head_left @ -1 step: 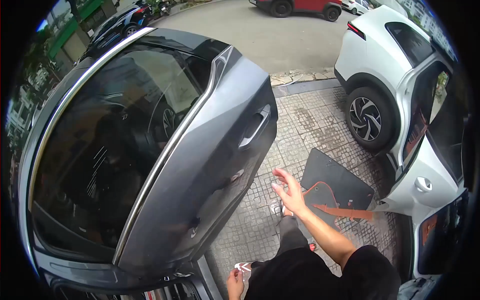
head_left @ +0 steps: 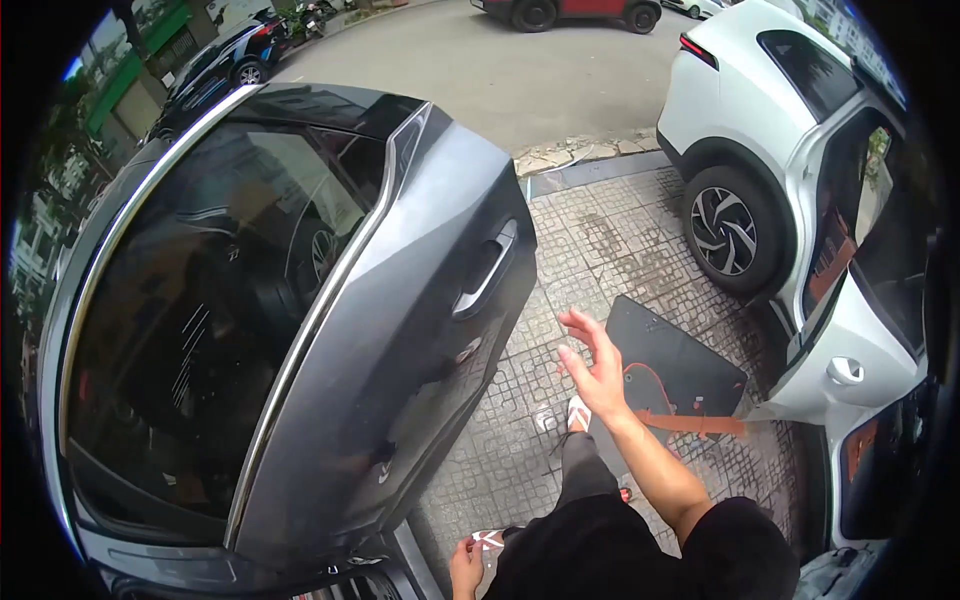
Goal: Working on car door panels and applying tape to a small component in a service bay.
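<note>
My right hand [head_left: 597, 372] is held out in front of me, its fingers loosely spread and holding nothing. It is over the tiled pavement, apart from the dark grey car door [head_left: 400, 290] on my left. That door stands open, with a silver pull handle [head_left: 490, 270] and a tinted window [head_left: 200, 330]. Low at the lower edge, my left hand [head_left: 467, 570] hangs near the door's inner side, fingers slightly curled and only partly visible, with nothing seen in it. Beyond my right hand, a dark flat mat [head_left: 675, 350] lies on the tiles.
A white car [head_left: 745, 110] stands to the right, with its door [head_left: 850, 360] open. An orange-brown strip [head_left: 690, 424] lies by the mat. My sandalled foot [head_left: 578, 413] is on the tiles. A red vehicle [head_left: 590, 8] is on the road beyond.
The whole view has shifted slightly. The grey door sits farther left and lower in the picture. My right hand appears a little farther right, away from the door; more of my front foot shows.
</note>
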`<state>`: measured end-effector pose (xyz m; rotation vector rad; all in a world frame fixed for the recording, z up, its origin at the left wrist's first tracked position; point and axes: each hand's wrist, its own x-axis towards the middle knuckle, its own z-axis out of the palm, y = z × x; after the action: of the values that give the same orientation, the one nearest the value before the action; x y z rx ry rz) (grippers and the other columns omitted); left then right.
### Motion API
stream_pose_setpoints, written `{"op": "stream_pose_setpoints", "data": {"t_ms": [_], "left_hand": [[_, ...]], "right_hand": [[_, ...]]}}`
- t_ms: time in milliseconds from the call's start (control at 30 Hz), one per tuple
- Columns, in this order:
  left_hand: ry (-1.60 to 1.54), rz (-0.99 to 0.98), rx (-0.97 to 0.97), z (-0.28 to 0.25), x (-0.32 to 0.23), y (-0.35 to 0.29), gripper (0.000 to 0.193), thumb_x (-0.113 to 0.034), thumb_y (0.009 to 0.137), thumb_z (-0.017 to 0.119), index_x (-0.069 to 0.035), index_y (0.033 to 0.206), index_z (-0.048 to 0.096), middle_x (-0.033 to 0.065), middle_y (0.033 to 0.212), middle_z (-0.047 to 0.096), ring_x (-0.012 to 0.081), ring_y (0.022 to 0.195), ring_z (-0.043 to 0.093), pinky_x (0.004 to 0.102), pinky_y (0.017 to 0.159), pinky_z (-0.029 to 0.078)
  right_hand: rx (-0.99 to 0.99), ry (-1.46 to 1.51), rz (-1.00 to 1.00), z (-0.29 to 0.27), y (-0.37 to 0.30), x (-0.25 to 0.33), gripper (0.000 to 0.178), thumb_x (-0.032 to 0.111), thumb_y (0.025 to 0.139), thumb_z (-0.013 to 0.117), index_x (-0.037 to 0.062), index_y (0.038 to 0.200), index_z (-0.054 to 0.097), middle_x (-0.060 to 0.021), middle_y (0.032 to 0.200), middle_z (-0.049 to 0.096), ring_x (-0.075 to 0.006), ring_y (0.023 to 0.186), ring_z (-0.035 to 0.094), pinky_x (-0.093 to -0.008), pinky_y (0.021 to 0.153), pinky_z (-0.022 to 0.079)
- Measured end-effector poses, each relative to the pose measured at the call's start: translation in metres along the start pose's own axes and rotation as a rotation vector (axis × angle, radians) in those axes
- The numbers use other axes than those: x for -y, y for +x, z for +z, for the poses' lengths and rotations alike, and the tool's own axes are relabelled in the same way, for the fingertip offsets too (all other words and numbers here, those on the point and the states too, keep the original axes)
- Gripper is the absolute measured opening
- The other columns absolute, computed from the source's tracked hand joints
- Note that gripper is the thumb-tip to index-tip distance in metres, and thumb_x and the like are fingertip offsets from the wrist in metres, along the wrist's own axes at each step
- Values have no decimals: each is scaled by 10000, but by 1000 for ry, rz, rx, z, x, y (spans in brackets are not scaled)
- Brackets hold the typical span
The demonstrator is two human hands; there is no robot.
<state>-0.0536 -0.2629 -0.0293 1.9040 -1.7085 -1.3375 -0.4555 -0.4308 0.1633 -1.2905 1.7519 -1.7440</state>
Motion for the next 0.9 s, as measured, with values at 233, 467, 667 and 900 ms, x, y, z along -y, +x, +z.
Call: {"op": "stream_pose_setpoints", "data": {"t_ms": [233, 467, 667, 900], "left_hand": [[59, 35, 303, 115, -77, 208, 313, -274, 903, 550, 2, 1029, 625, 140, 910, 688, 265, 807, 662, 366, 721, 522], [-292, 401, 124, 261, -340, 600, 293, -265, 904, 543, -14, 1028, 628, 123, 910, 685, 256, 791, 651, 359, 713, 518], [-168, 321, -108, 141, -459, 733, 311, -285, 898, 548, -21, 1041, 627, 129, 923, 684, 258, 818, 650, 357, 734, 515], [-207, -7, -195, 184, -515, 783, 332, -308, 892, 553, -28, 1056, 627, 137, 938, 682, 260, 849, 649, 355, 759, 512]], "right_hand": [[-582, -219, -1171, -216, 288, 94, 784, 448, 858, 631, 40, 1425, 276, -238, 1265, 497, -376, 1144, 512, -464, 916, 437], [-474, -60, -1640, -261, 603, 32, 798, 445, 855, 637, 56, 1431, 246, -220, 1233, 501, -359, 1112, 515, -453, 896, 443], [-460, 214, -1738, -216, 835, 32, 812, 443, 852, 642, 70, 1437, 220, -205, 1206, 505, -343, 1084, 517, -444, 878, 448], [-155, 457, -1713, -100, 1096, 7, 829, 440, 848, 647, 86, 1443, 190, -188, 1175, 510, -325, 1052, 520, -433, 858, 454]]}}
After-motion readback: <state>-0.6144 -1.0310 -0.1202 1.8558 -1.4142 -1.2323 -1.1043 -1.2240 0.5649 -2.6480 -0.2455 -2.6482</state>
